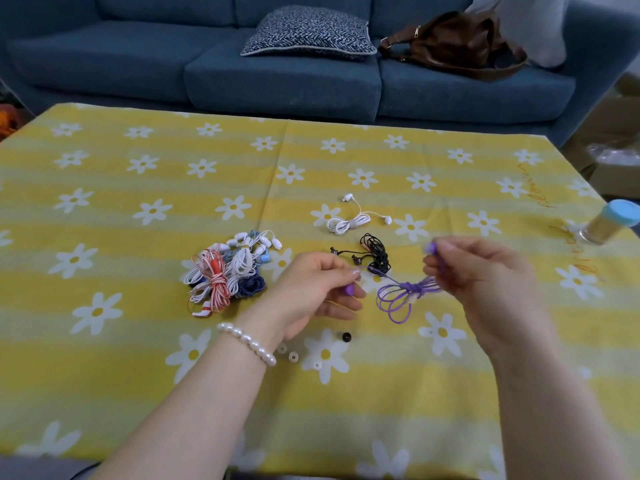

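Holding purple earphones (pixel 394 303) over bench (pixel 138 375).
Left hand (pixel 311 289) pinches one bud (pixel 348 289); right hand (pixel 485 271), 3 o'clock, the other.

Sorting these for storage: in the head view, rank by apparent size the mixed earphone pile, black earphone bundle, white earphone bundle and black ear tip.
Largest: mixed earphone pile.
Next: black earphone bundle and white earphone bundle look alike. The white one lies farther away, so no ranking.
Smallest: black ear tip.
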Motion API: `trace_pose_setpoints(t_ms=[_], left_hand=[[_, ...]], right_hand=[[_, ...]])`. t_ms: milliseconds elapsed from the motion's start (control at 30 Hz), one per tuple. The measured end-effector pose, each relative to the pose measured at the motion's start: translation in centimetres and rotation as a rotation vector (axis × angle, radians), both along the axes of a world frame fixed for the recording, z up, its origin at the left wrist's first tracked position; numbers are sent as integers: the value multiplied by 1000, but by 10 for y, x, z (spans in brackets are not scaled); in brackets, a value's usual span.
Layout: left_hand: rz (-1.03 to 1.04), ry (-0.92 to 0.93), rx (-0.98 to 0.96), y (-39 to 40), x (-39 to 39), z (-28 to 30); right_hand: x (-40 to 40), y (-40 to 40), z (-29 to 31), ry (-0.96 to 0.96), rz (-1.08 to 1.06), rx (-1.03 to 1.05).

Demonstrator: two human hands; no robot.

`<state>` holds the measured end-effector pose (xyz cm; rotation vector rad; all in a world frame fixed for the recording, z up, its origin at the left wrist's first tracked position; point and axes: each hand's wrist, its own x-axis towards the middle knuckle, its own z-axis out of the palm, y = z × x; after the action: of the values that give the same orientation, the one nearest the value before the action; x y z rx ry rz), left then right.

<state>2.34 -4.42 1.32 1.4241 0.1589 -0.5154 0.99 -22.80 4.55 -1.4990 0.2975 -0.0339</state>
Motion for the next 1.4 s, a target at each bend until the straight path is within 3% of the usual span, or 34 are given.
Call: trace_pose_setpoints(t_ms=[167,433,633,733,867,967,1233,1333,1400], left_hand=[[95,-73,-52,5,-4,9],[-21,-136,-54,4,-10,13],[31,-150,-9,-4,-10,12],[54,-160,-17,-5,-10,12],[68,-152,-72,-5,-8,13],[68,-140,-112,-1,-8,16],[13,-24,-256,22,-6,30],[48,-48,-112,36,-4,31],[23,-136,235,47,-3,25]], right_hand=[[4,1,-11,115,80,-469],[6,-2,-19,324,137,-739],[3,2,-16,382,175,-916],[2,6,-12,208,161,-793],[-2,22,-2,-41,267,-438],[-4,30,-5,-99,330,-415],[0,36,-6,-201,238,-236],[1,34,-4,-205,172,-118],[2,33,-3,-189,145,-50]])
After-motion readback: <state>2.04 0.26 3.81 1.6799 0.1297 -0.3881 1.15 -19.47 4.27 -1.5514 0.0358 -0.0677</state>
